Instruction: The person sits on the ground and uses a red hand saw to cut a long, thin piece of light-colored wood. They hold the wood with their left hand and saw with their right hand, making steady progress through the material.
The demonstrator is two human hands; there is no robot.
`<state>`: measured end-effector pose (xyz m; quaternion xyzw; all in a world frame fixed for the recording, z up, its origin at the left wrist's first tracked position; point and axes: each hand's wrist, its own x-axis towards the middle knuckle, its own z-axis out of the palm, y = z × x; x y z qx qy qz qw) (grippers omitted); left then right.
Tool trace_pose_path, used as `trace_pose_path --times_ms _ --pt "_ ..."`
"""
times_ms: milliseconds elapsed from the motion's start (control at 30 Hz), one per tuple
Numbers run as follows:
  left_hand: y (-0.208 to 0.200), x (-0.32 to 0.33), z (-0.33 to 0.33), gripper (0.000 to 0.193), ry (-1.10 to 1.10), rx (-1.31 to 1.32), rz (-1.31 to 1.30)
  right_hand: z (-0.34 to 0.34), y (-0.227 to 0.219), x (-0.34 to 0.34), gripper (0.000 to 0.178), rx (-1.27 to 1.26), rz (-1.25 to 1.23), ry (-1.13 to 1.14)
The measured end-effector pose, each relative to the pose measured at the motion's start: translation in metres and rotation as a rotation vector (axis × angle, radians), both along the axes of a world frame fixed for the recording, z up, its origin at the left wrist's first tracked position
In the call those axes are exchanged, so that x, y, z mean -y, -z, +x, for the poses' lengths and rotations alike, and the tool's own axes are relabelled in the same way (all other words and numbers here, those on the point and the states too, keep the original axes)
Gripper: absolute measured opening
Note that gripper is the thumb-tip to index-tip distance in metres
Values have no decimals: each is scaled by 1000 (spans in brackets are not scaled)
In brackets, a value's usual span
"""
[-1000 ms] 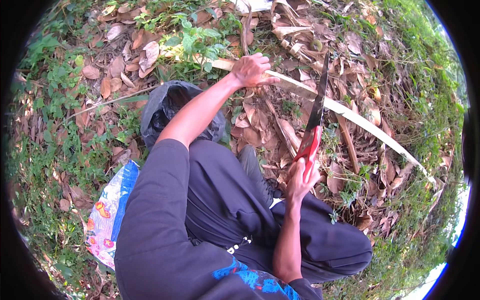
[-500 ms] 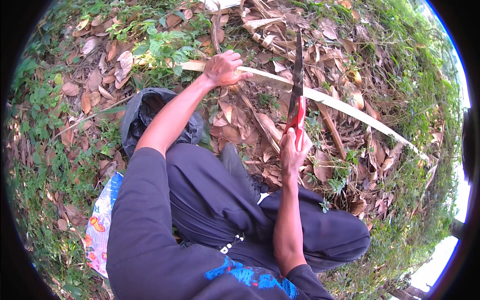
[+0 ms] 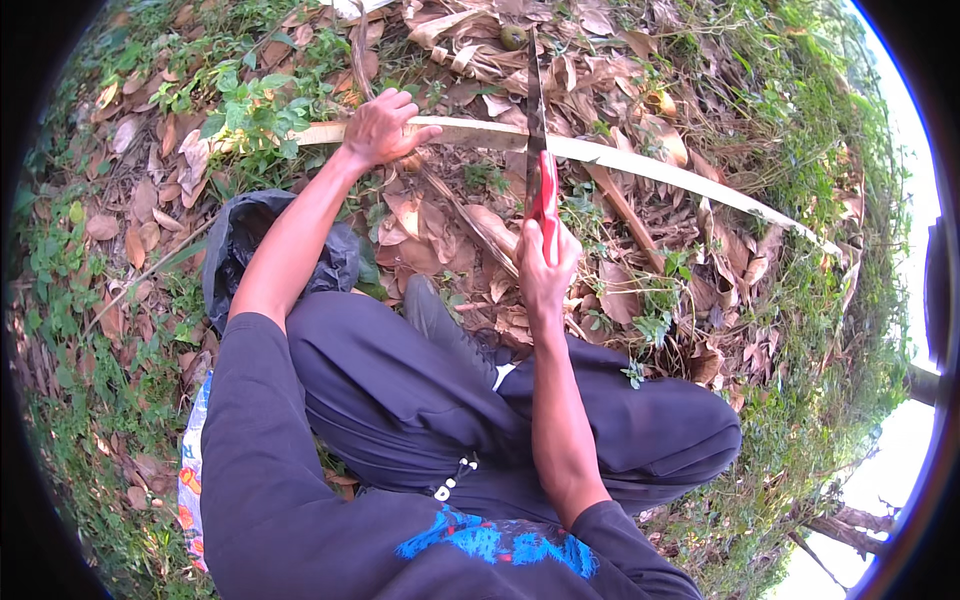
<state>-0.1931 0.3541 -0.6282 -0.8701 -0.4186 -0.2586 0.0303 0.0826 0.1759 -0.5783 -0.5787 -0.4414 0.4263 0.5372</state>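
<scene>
A long, pale strip of wood or split stalk (image 3: 660, 174) lies across in front of me, bowed by the lens. Over its left part my left hand (image 3: 383, 128) is closed, fingers curled on the far side and thumb along the strip. My right hand (image 3: 547, 262) grips the red handle (image 3: 547, 195) of a hand saw. The saw's dark blade (image 3: 535, 95) points away from me and crosses the strip to the right of my left hand. Whether the teeth have cut into the strip cannot be made out.
A dark plastic bag (image 3: 225, 245) stands open by my left forearm. A colourful printed bag (image 3: 192, 480) shows behind my left sleeve. Dry leaves (image 3: 620, 290), a brown stick (image 3: 625, 215) and green plants (image 3: 250, 105) cover the ground. A small round greenish thing (image 3: 513, 38) lies near the blade's tip.
The whole view has shifted, so hands, saw and strip appear farther left and slightly higher. The saw's blade tilts slightly more to the left. Both hands keep their holds.
</scene>
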Motion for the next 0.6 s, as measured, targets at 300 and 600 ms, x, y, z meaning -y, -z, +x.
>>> trace_pose_path --times_ms 300,600 --pt "7 0 -5 61 -14 23 -34 -9 -16 94 11 -66 -59 -32" --pt "-2 0 -1 60 -18 12 -62 3 -9 10 17 67 13 -31"
